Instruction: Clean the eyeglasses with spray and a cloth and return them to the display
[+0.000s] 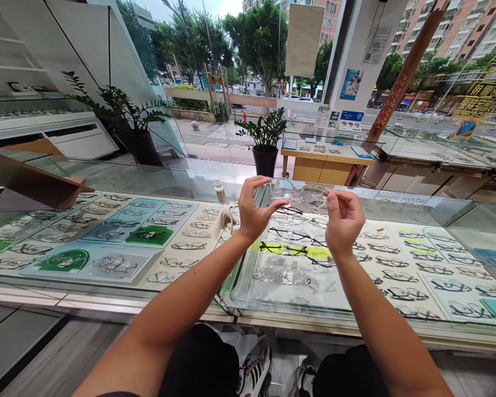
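Observation:
Above the glass display counter I hold up a pair of thin-rimmed eyeglasses with clear lenses. My left hand grips their left side, thumb below and index finger at the upper outer rim, curved around that lens. The right end of the frame, near the hinge, is pinched between the thumb and fingers of my right hand. Behind my left wrist, a pale crumpled cloth lies on the counter. A small white bottle with a label stands just beyond it.
Rows of eyeglasses fill the glass counter on both sides. A clear-looking pair shows nearer me. A brown slanted stand sits at left. Beyond are a potted plant, a wooden display table and the shop window.

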The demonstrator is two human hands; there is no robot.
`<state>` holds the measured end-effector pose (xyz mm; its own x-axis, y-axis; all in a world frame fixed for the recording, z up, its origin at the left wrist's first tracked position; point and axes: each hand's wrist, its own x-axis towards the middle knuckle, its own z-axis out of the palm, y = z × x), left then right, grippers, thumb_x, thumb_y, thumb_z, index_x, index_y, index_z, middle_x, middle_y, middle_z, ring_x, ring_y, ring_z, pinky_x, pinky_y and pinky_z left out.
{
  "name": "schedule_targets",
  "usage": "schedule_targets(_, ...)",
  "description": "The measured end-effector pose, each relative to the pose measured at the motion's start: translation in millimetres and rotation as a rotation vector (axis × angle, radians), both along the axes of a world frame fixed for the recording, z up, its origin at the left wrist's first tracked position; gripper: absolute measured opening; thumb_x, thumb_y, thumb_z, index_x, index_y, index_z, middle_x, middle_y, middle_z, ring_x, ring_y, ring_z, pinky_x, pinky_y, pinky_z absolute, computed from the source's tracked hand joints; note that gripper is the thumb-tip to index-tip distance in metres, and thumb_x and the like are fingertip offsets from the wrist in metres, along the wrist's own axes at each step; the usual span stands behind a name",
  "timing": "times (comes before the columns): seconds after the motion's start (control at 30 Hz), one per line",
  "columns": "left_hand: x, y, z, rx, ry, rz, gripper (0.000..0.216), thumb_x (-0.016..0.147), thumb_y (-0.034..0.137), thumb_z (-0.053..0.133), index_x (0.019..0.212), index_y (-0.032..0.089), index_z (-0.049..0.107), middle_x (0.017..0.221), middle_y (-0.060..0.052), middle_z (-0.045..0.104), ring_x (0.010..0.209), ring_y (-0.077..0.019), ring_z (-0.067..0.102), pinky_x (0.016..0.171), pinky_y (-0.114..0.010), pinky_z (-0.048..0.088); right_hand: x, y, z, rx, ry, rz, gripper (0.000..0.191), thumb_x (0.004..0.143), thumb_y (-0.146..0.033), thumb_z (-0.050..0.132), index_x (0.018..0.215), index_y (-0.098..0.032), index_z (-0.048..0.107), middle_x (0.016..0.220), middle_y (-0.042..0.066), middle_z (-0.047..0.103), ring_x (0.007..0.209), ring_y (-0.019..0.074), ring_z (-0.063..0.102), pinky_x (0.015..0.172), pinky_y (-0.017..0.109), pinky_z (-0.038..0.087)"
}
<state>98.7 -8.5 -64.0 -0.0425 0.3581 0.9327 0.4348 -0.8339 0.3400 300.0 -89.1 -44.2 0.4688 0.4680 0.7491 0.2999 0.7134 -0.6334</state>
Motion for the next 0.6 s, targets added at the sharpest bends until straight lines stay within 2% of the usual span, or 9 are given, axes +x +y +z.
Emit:
schedule_targets(0.2, 2.5, 2.7, -4.2, -0.03, -0.005, -0.035, 0.072, 0.083, 0.07, 0.084, 0.131, 0.021, 0.063, 0.129, -0.014, 0.07, 0.124, -0.0276, 0.072, 0.106, -0.047, 0.063, -0.7, 2.7, 1.0, -0.014, 0.034, 0.134, 0.026, 0.102, -0.047, 0.068, 0.118, -0.027, 0.063, 0.108, 0.008, 0.076, 0.103, 0.0253, 0.078, 0.098, 0.048, 0.065)
schedule_targets(0.33, 1.3, 0.3, -0.5, -0.036, 0.023, -0.04, 0.069, 0.088, 0.067, 0.081, 0.135, 0.021, 0.062, 0.134, -0.016, 0.073, 0.128, -0.0283, 0.072, 0.106, -0.046, 0.063, 1.3, 4.2, 1.3, -0.058, 0.043, 0.161, 0.026, 0.102, -0.047, 0.069, 0.117, -0.026, 0.063, 0.108, 0.008, 0.076, 0.105, 0.0254, 0.078, 0.099, 0.047, 0.064)
schedule_targets(0.4, -0.3, -1.3, 2.0, -0.009, 0.039, -0.032, 0.066, 0.09, 0.063, 0.081, 0.137, 0.021, 0.063, 0.132, -0.016, 0.075, 0.125, -0.028, 0.074, 0.104, -0.045, 0.064, 5.2, 3.4, 2.6, -0.054, 0.012, 0.127, 0.024, 0.104, -0.045, 0.067, 0.118, -0.026, 0.065, 0.11, 0.009, 0.077, 0.106, 0.025, 0.077, 0.1, 0.047, 0.063)
schedule_targets(0.53, -2.7, -4.7, 5.9, 0.12, 0.136, -0.01, 0.065, 0.088, 0.056, 0.086, 0.141, 0.024, 0.064, 0.132, -0.014, 0.078, 0.127, -0.0296, 0.075, 0.11, -0.049, 0.062, 14.2, -0.9, 7.4, -0.012, -0.305, -0.067, 0.018, 0.104, -0.04, 0.068, 0.114, -0.028, 0.076, 0.121, 0.008, 0.077, 0.119, 0.0283, 0.07, 0.111, 0.054, 0.053)
schedule_targets(0.6, -2.8, -6.6, 7.3, 0.148, 0.205, -0.002, 0.065, 0.089, 0.057, 0.085, 0.142, 0.026, 0.064, 0.135, -0.014, 0.078, 0.13, -0.0306, 0.074, 0.111, -0.051, 0.062, 15.7, -2.1, 8.2, -0.037, -0.475, -0.098, 0.015, 0.103, -0.039, 0.07, 0.11, -0.031, 0.079, 0.124, 0.007, 0.077, 0.124, 0.0302, 0.067, 0.115, 0.057, 0.049)
